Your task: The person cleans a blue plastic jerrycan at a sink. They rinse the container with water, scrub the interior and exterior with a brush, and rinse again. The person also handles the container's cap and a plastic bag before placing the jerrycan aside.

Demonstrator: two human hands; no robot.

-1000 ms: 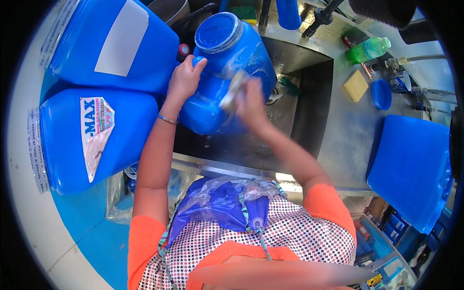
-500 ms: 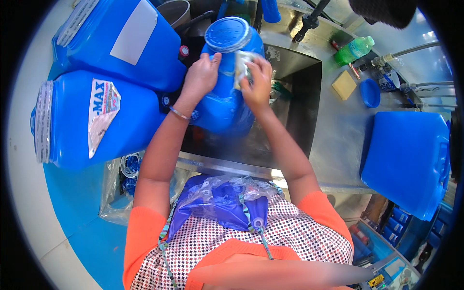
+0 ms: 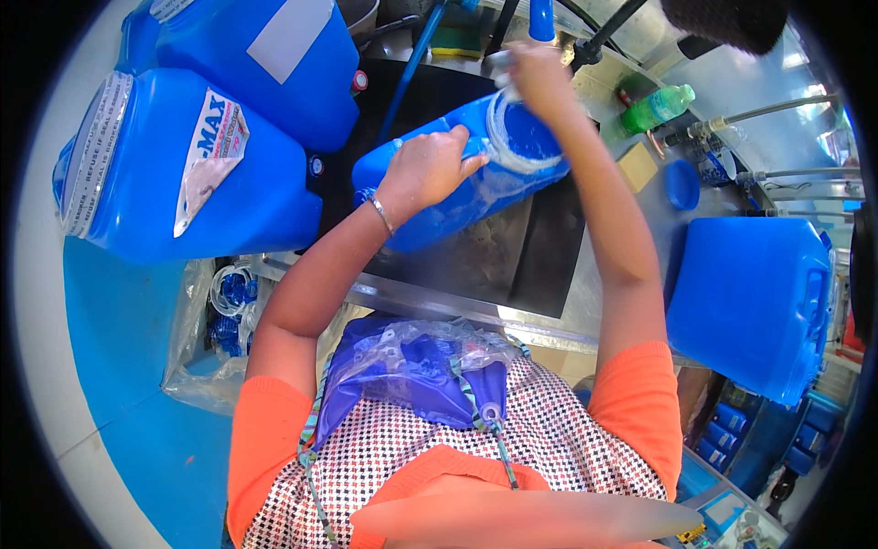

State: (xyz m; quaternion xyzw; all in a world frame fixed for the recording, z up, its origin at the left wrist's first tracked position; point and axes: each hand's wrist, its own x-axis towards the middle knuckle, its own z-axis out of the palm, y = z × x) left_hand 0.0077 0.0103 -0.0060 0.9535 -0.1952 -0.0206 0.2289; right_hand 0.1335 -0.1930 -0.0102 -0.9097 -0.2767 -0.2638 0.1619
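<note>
Jerrycans — two large blue ones, one with a torn label — are lying at the far left beside a steel sink. Over the sink, a blue jug is tilting on its side, mouth to the right. The left hand is gripping the jug's body, fingers curled over its top. The right hand is clenching a pale, blurred object at the jug's mouth. Farther right — a green bottle and another blue jerrycan.
</note>
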